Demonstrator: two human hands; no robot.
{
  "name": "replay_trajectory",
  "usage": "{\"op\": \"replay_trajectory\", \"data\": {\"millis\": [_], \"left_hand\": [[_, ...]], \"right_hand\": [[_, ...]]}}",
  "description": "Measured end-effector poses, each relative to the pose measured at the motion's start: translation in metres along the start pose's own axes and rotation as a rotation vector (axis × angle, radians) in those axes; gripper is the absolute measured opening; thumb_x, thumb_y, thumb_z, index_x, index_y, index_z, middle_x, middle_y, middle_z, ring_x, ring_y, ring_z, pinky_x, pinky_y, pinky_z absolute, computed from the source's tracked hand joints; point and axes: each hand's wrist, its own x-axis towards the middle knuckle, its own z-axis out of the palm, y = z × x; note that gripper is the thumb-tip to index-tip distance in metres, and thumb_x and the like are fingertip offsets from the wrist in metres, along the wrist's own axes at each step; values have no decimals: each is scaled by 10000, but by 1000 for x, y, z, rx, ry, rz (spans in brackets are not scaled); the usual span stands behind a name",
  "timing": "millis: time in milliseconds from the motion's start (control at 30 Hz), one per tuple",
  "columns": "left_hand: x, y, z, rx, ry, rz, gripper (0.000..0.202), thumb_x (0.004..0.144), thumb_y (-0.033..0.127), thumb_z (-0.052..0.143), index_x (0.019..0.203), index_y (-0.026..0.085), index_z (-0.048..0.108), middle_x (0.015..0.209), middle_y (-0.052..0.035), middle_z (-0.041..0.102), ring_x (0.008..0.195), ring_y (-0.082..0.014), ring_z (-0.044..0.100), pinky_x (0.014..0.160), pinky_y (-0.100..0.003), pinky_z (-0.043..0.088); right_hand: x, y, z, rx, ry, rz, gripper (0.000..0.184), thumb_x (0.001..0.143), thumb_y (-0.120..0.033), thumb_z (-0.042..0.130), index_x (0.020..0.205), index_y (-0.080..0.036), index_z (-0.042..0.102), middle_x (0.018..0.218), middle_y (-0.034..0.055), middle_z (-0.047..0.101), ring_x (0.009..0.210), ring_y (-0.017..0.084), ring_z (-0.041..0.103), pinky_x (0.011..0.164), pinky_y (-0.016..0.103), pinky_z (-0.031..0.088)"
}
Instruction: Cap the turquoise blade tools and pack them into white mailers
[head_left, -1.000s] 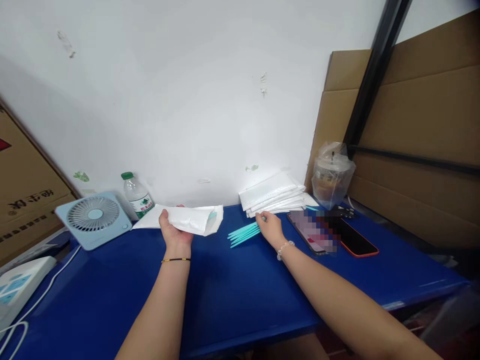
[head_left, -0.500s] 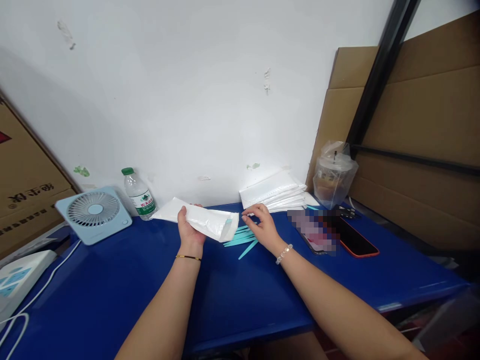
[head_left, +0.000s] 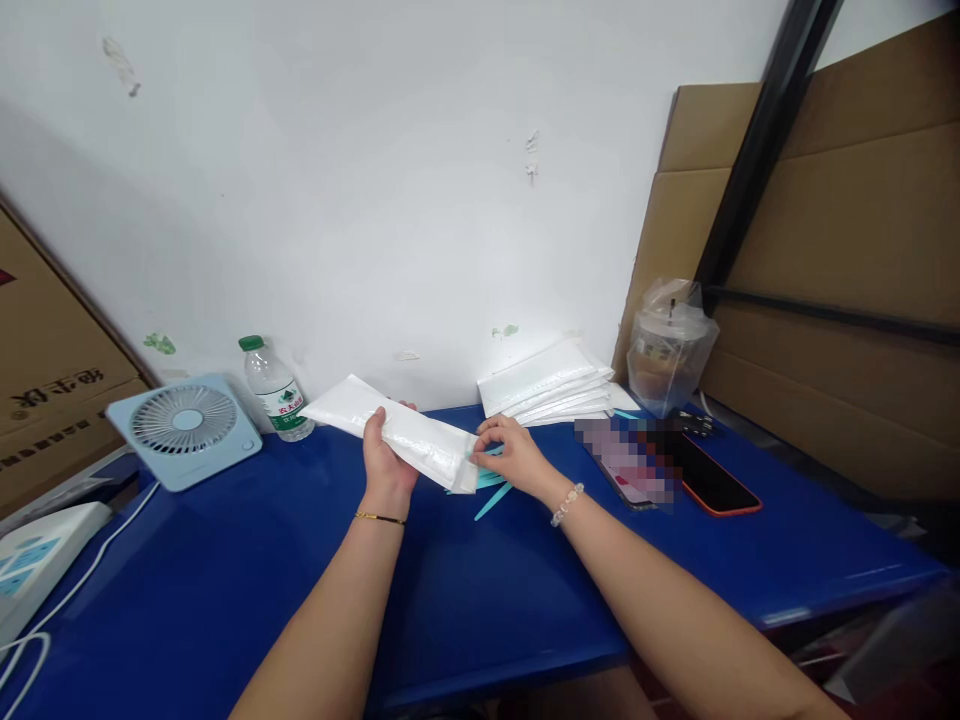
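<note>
Above the blue tabletop, the left hand kept its grip wrapped around a white padded mailer. The right hand pinched the mailer's right end. Teal strips lay loose under that end, and a stack of mailers sat behind it, seemingly not yet handled.

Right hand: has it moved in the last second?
Yes. The right hand slid left from below the stack of white envelopes to the end of the envelope held by the left hand.

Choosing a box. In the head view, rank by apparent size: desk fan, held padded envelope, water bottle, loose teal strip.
1. desk fan
2. padded envelope, partly hidden by the left hand
3. water bottle
4. teal strip
</note>
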Motion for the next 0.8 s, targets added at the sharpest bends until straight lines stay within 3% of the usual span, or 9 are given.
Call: {"op": "replay_trajectory", "data": {"millis": [133,233,367,433,533,600,633,700,800], "left_hand": [[22,19,-17,-89,194,91,201,730,309,542,862,159,566,797,-26,620,764,-156,617,770,-303,511],[34,26,-31,-119,357,138,213,770,346,497,911,194,546,833,0,606,799,-146,612,791,-292,512],[40,18,-42,-24,382,31,296,778,416,471,976,207,536,909,-35,613,879,-210,616,794,-380,517],[43,15,-45,60,414,64,277,769,381,474,965,195,534,904,-50,613,856,-223,625,776,-413,522],[48,17,-48,169,527,189,237,717,208,501,952,177,511,916,-52,604,819,-204,635,763,-416,526],[50,24,-51,193,582,262,361,657,84,503,1002,188,479,998,-42,592,872,-169,627,810,-373,513],[50,28,-53,197,596,312,449,636,40,494,1052,205,455,1065,-35,577,924,-146,615,846,-337,498],[48,38,-58,271,641,453,639,622,-8,474,1192,256,363,1253,-35,490,1071,-108,557,929,-271,444],[41,52,-64,628,776,666,847,636,12,507,1370,237,149,1493,-122,135,1348,-155,264,1084,-291,270]], "right_hand": [[4,20,-28,-111,-23,20,72,712,-275,690,700,-208,665,960,33,582,942,206,522,860,361,360],[5,40,-45,-122,-140,1,70,706,-266,687,689,-202,663,916,24,583,886,190,533,809,326,385],[4,52,-54,-33,-301,5,115,698,-294,687,698,-183,657,923,24,579,830,168,554,757,292,420],[2,50,-55,-10,-362,12,150,698,-326,691,743,-185,669,946,31,585,855,177,562,781,300,430],[-1,43,-55,13,-441,8,476,626,-382,750,1065,-236,636,1141,48,563,1035,223,530,871,335,424],[-2,40,-52,11,-504,-5,798,535,-400,804,1265,-276,506,1294,57,485,1163,255,460,950,368,385],[-2,39,-50,1,-530,-14,867,502,-403,819,1291,-278,482,1321,61,466,1190,266,438,974,379,366],[-1,38,-47,-23,-566,-31,798,504,-401,818,1238,-261,539,1274,62,508,1161,269,463,965,381,372],[-1,37,-46,-53,-570,-57,546,563,-384,789,1070,-239,645,1114,44,593,1025,239,538,870,344,427]]}}
